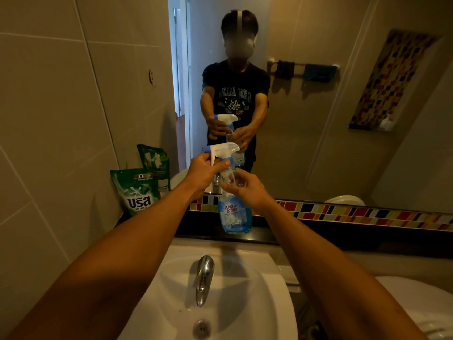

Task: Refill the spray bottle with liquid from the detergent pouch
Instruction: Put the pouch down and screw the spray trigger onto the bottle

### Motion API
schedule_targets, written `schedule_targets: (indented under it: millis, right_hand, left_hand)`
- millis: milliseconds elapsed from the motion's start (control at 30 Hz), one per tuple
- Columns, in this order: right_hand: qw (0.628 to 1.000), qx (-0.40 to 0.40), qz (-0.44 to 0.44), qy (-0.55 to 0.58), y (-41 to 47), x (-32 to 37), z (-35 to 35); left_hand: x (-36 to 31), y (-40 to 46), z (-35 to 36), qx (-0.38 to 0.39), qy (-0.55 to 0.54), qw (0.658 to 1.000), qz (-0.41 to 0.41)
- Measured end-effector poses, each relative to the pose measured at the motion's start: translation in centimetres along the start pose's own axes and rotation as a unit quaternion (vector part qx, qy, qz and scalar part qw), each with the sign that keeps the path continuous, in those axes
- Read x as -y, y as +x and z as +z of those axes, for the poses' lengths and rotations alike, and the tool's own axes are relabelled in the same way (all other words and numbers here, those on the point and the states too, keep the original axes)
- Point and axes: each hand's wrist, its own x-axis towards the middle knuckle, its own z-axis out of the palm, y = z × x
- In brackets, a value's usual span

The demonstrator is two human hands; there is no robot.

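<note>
Nearest, a white sink with a chrome tap sits directly under both forearms; the work is kept over the basin, presumably so any drips are caught there.

Just beyond, approx. above the black counter ledge at the basin's back edge, the spray bottle is held up in the air. Its shoulder and neck are clamped by the right hand, fingers wrapped round the clear upper part, so the body is steadied. The white trigger head is pinched by the left hand at the collar, w/ the thumb near the trigger. That split grip looks like the hold for unscrewing the head from the neck; whether the thread is already loose can't be told, as the joint is hidden by fingers.

The bottle's long axis is close to vertical, base down, label turned towards the camera. The nozzle points left, away from the right hand. Only a low band of blue liquid seems to be left inside.

Further back on the left, the green detergent pouch is stood upright on the ledge against the tiled wall, well apart from both hands and untouched, its twin being only a reflection. Behind everything, the mirror repeats the same grip.
</note>
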Motion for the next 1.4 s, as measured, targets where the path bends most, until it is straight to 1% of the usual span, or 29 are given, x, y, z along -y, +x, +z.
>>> schedule_targets:
  millis: [100, 167, 300, 433, 533, 700, 900, 1067, 1267, 1400]
  right_hand:
    - [1.000, 0.003, -0.001, 0.004, -0.3, 0.0, -0.1]
    - [1.000, 0.006, -0.005, 0.002, -0.4, 0.1, -0.2]
    - [1.000, 0.012, -0.005, -0.010, -0.5, 0.3, -0.2]
    - [1.000, 0.004, 0.003, -0.016, -0.4, 0.1, -0.3]
    - [1.000, -0.002, 0.006, -0.011, -0.3, -0.1, -0.4]
    - [1.000, 0.009, -0.010, -0.022, -0.5, 0.2, -0.6]
    - [0.999, 0.014, -0.014, -0.027, -0.7, 0.6, -0.5]
    - [1.000, 0.015, -0.010, -0.022, -0.7, 0.3, -0.5]
    - [0.999, 0.021, -0.014, -0.025, -0.4, 0.6, -0.8]
    - [0.999, 0.034, -0.004, -0.013, 0.0, 0.6, -1.2]
  left_hand:
    - [0.3, 0.0, 0.1, 0.012, -0.002, 1.000, -0.002]
    - [0.6, 0.1, 0.2, 0.021, -0.024, 0.999, -0.006]
    - [0.9, 0.1, 0.3, -0.001, -0.043, 0.999, -0.007]
    - [1.2, 0.4, 0.3, -0.001, -0.027, 1.000, -0.004]
    - [1.2, 0.4, 0.6, 0.005, -0.037, 0.999, -0.018]
    - [1.8, 0.5, 0.2, 0.044, -0.049, 0.996, -0.059]
    - [1.5, 0.7, 0.1, 0.039, -0.045, 0.996, -0.065]
    - [1.0, 0.4, 0.4, 0.045, -0.054, 0.993, -0.092]
    - [1.3, 0.6, -0.2, 0.042, -0.037, 0.995, -0.077]
    - [0.6, 0.5, -0.1, 0.056, -0.048, 0.993, -0.097]
